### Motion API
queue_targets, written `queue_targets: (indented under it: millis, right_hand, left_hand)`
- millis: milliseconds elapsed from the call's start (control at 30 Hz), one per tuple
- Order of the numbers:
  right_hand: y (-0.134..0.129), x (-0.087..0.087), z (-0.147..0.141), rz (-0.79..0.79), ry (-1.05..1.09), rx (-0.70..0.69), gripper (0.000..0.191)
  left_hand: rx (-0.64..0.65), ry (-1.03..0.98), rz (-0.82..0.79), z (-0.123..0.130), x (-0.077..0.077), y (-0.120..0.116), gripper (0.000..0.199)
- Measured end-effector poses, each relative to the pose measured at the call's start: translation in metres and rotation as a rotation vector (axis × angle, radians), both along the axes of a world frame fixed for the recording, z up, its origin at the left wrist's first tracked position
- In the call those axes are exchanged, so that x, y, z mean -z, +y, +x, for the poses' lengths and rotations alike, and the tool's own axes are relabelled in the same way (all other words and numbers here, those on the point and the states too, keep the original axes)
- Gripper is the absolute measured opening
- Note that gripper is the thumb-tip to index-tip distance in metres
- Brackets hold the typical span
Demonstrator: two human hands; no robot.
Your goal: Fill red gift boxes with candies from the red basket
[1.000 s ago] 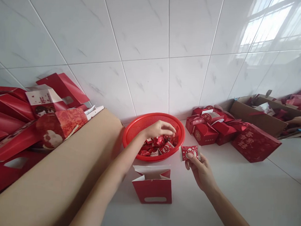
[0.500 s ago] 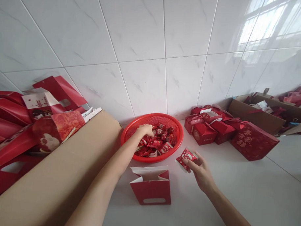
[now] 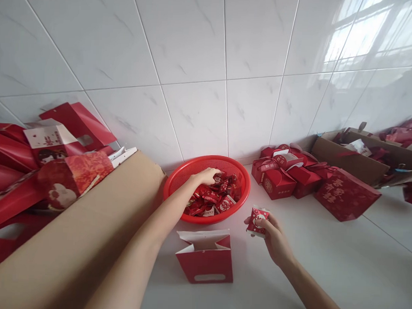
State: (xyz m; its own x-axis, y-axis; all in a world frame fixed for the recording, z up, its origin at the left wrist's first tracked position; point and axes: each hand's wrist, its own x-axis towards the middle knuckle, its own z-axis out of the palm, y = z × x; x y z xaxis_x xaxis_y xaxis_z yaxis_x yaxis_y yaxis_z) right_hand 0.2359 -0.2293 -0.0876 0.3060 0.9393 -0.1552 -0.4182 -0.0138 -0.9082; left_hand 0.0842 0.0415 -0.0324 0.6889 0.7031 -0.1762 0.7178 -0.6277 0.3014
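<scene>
My left hand (image 3: 208, 175) reaches into a red plastic basket (image 3: 239, 209) of wrapped candies (image 3: 211, 197). Its fingers are bent together at the pile's far side, and whatever lies between them is hidden. Right of the basket, my right hand (image 3: 274, 233) pinches a red-and-white candy packet (image 3: 257, 220) between thumb and fingers, above the counter. In front of the basket a red paper gift box (image 3: 207, 265) stands upright with its top open. A cut-out slot shows low on its near face.
On the left, a cardboard box (image 3: 99, 218) holds folded red gift boxes (image 3: 9, 174). Closed red boxes (image 3: 279, 183) cluster at the right by the tiled wall (image 3: 194, 113), beside a tilted red box (image 3: 348, 195). Another open carton (image 3: 354, 159) sits farther right.
My left hand has shifted right and slightly up within the basket. My right hand has turned the candy packet more upright and moved it slightly right.
</scene>
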Motion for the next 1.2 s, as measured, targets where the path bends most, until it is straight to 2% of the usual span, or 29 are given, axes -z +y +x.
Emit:
queue_targets:
  millis: [167, 333, 567, 700, 833, 900, 1033, 1200]
  right_hand:
    - [-0.001, 0.002, -0.001, -0.003, -0.016, -0.019, 0.031]
    - [0.000, 0.003, 0.000, -0.006, -0.022, -0.013, 0.031]
    - [0.000, 0.003, -0.001, 0.044, -0.024, -0.013, 0.033]
    - [0.000, 0.001, -0.003, 0.122, 0.004, -0.042, 0.036]
    - [0.000, -0.003, -0.002, 0.119, 0.072, -0.073, 0.041]
    - [0.000, -0.005, -0.001, 0.115, 0.107, -0.093, 0.042]
    - [-0.001, -0.006, 0.000, 0.138, 0.141, -0.125, 0.044]
    - [0.000, -0.005, 0.000, 0.164, 0.111, -0.116, 0.042]
  left_hand:
    - [-0.067, -0.046, -0.067, -0.003, 0.008, 0.003, 0.046]
    - [-0.123, -0.124, -0.133, -0.007, 0.005, 0.003, 0.011]
    - [-0.122, -0.385, -0.269, -0.013, -0.009, -0.004, 0.019]
    - [-0.043, -0.550, -0.426, -0.004, -0.023, -0.022, 0.029]
    - [0.174, -0.669, -0.641, 0.008, -0.037, -0.058, 0.031]
    - [0.282, -0.640, -0.696, 0.012, -0.041, -0.077, 0.031]
    - [0.446, -0.538, -0.790, 0.018, -0.044, -0.102, 0.042]
    - [0.490, -0.499, -0.729, 0.023, -0.042, -0.120, 0.041]
